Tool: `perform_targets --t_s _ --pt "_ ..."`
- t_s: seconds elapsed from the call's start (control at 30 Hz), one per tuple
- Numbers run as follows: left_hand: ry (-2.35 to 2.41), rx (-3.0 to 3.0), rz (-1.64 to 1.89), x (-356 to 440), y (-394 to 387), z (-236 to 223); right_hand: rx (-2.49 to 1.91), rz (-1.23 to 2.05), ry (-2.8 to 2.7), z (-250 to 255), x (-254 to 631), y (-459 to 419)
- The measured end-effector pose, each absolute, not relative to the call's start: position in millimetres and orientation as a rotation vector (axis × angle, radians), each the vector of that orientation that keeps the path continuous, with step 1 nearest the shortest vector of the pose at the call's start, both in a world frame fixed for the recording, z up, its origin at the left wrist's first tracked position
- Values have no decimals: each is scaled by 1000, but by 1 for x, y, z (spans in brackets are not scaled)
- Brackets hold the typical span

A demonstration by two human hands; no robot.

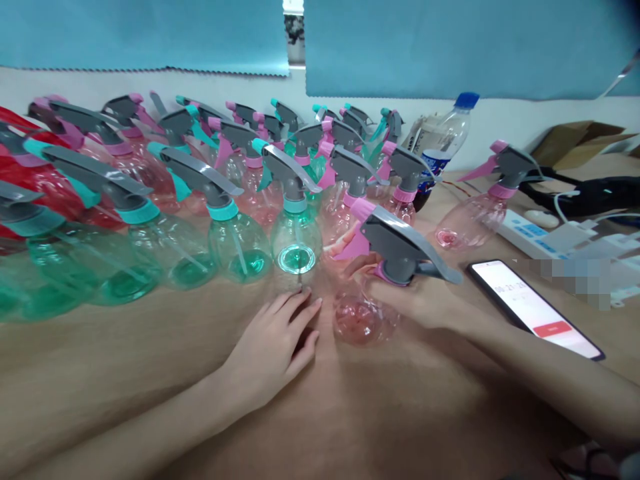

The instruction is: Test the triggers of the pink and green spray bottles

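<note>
A pink spray bottle point(363, 319) with a grey and pink trigger head stands upright on the wooden table, my right hand point(390, 287) wrapped round its neck. Some of the right fingers are hidden behind the trigger head. My left hand point(277, 340) rests on the table just left of that bottle, fingers stretched out and holding nothing. Right beyond its fingertips stands a green spray bottle point(296, 233) with a turquoise collar. Another green spray bottle point(240, 247) is beside it on the left.
Several more green and pink spray bottles crowd the back and left. A lone pink spray bottle point(473, 217) stands at the right, near a lit phone point(535, 307) and a power strip point(533, 233). Behind are a blue-capped drink bottle point(453, 133) and a cardboard box point(575, 143).
</note>
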State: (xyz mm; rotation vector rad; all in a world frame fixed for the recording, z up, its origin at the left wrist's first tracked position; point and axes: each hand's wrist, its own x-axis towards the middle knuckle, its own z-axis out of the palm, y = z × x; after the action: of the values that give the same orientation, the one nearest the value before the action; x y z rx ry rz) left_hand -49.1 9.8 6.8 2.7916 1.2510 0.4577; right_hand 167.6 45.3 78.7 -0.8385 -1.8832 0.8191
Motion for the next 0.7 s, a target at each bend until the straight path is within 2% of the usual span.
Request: perform_targets --t_s 0.4,0.7 --pt "1249 2807 441 -49 10 8 -972 720 -1914 93 164 40" --pt "1252 2816 439 -49 10 6 -819 831 -1918 70 170 48"
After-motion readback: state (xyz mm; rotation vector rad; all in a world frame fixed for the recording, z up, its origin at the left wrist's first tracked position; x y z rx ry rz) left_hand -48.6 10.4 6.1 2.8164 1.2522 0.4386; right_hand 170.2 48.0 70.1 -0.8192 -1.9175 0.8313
